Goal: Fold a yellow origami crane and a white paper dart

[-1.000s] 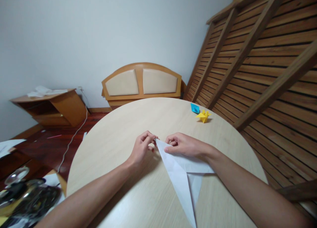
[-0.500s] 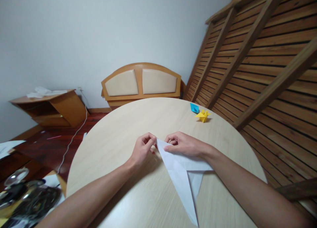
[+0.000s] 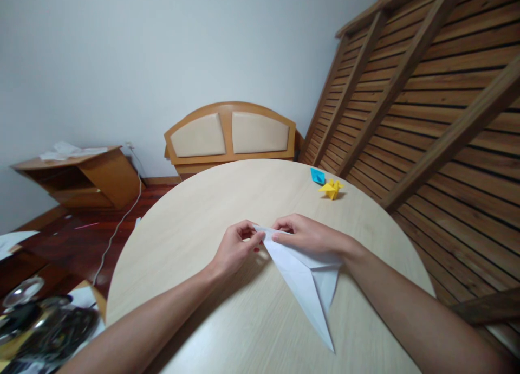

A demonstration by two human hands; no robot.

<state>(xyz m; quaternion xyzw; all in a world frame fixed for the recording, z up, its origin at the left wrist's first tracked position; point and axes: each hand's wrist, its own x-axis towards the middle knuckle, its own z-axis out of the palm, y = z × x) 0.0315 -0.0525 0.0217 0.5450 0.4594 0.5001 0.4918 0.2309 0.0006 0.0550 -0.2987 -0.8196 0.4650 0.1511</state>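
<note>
Both hands grip a folded sheet of white paper (image 3: 298, 273) above the round table. My left hand (image 3: 239, 245) pinches its pointed upper-left tip between thumb and fingers. Just to the right, my right hand (image 3: 306, 234) is closed on the paper's upper edge, its thumb lying on top. A long pointed flap reaches down toward me, and a second flap lies partly behind it. My right hand and wrist hide part of the paper's right side.
On the round table's (image 3: 195, 200) far right stand a blue folded-paper boat (image 3: 317, 176) and a yellow folded-paper figure (image 3: 332, 189). Slatted wood panelling (image 3: 430, 124) leans at the right. A cluttered surface with a black plastic bag (image 3: 60, 330) is at the lower left.
My left thumb has moved right, onto the paper near its tip. The paper has tilted, its lower point shifting right and up, and the right-hand flap shows differently.
</note>
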